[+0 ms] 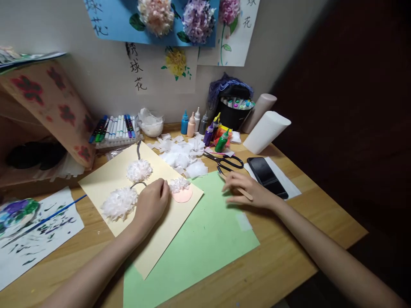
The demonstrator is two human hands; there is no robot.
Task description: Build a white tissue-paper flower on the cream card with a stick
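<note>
The left hand [150, 204] rests on the cream card [165, 224], its fingers curled in toward the palm. The fingertips are hidden, so I cannot tell whether they grip anything. Just beside its knuckles, to the right, lies the small white flower [180, 184], which covers the upper part of a pink circle [183, 196] near the card's right corner. Two fuller flowers sit on the same card: the upper flower [139, 170] beyond the hand, the lower flower [119, 203] to the left of the wrist.

The right hand [247, 188] is over the edge of the green sheet [205, 252], well apart from the small white flower. Its fingers are loosely bent and spread, with a thin wooden stick [245, 194] held among them. The scissors [224, 161] lie just beyond these fingers, and the phone [268, 177] is near the wrist.
</note>
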